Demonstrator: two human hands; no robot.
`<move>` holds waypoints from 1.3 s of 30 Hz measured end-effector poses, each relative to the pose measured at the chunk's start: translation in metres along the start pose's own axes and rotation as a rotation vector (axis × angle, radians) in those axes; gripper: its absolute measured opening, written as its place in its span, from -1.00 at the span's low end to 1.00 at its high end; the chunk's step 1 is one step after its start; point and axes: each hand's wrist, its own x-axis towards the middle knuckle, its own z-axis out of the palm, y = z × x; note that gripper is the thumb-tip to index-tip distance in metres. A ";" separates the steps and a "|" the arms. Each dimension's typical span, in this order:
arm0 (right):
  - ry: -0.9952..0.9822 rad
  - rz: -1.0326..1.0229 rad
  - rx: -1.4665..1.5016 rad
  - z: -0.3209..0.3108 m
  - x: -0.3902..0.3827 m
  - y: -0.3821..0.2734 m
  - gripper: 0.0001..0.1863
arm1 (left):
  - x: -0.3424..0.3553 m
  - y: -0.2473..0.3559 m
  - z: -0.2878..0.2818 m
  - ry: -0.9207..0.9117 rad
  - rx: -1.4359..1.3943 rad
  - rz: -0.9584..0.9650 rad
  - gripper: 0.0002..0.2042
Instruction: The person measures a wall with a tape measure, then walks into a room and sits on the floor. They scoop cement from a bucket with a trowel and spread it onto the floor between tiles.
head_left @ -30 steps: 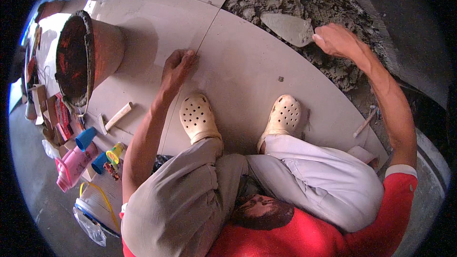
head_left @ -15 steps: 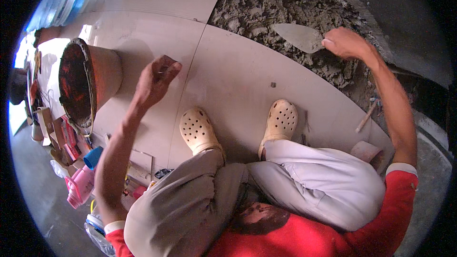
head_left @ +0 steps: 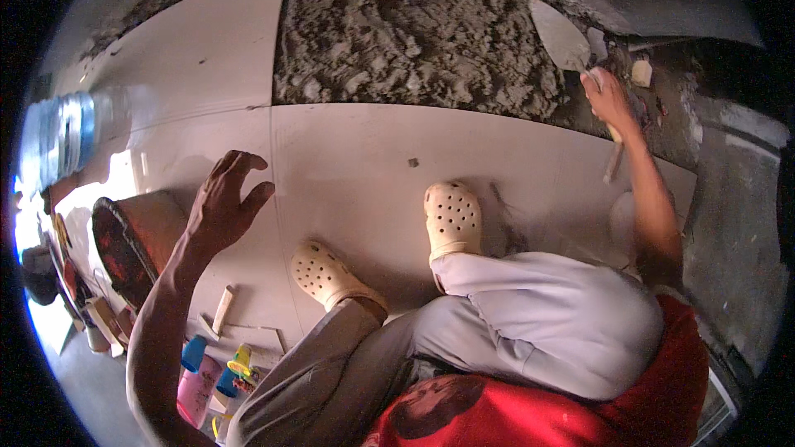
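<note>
Daylight floods in from the far left, well beyond the raised left hand (head_left: pixel 222 211), and burns out to white glare on the pale floor tiles (head_left: pixel 348 157) and at the picture's left rim. The left hand is slightly soft with motion blur, while the right hand (head_left: pixel 609 99) on the trowel (head_left: pixel 561 37) shows sharper, in dimmer, flatter light. A black fisheye rim darkens every corner, and tile joints bow toward it; soft shadows lie under the cream clogs (head_left: pixel 451 219).

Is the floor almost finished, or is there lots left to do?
Partly done. Several pale tiles already lie flat. The right hand holds a trowel over the grey mortar bed, which is spread but has no tile on it yet. The left hand is open, holding nothing.
</note>
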 end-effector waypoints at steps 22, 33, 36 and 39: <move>-0.150 0.371 0.385 0.070 -0.020 -0.076 -0.47 | 0.119 0.008 0.189 0.779 0.037 -0.154 -0.47; -0.228 0.466 0.755 0.028 -0.032 -0.100 -0.58 | 0.121 0.010 0.189 0.798 0.041 -0.145 -0.48; -0.322 0.355 0.777 0.014 -0.029 -0.124 -0.59 | 0.119 0.011 0.189 0.783 0.034 -0.218 -0.48; -0.475 0.314 1.126 0.006 -0.027 -0.161 -0.60 | 0.119 0.010 0.188 0.785 0.035 -0.236 -0.47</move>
